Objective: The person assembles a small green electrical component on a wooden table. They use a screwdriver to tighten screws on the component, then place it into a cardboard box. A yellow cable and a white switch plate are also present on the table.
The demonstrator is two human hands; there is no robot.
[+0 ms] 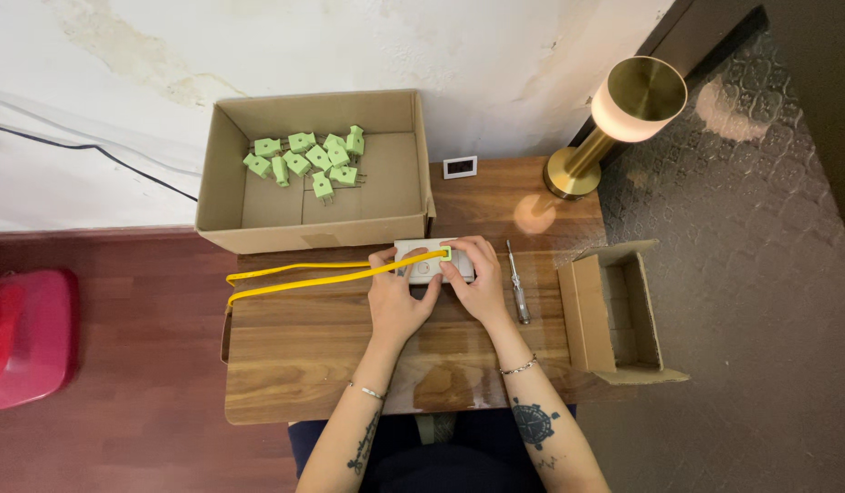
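Observation:
My left hand (pixel 397 297) and my right hand (pixel 477 281) both grip a small white rectangular device (pixel 426 260) lying on the wooden table (pixel 304 365). A yellow flat cable (pixel 304 276) runs from the table's left edge to a small green plug piece (pixel 446 253) at the device's top right, under my right fingers. My left thumb rests on the cable near the device.
A large open cardboard box (pixel 223 183) with several green plugs (pixel 313 157) stands at the back left. A screwdriver (pixel 517 281) lies right of my hands. A smaller open box (pixel 587 315) sits at the right edge. A brass lamp (pixel 614 119) and a small white frame (pixel 460 166) stand behind.

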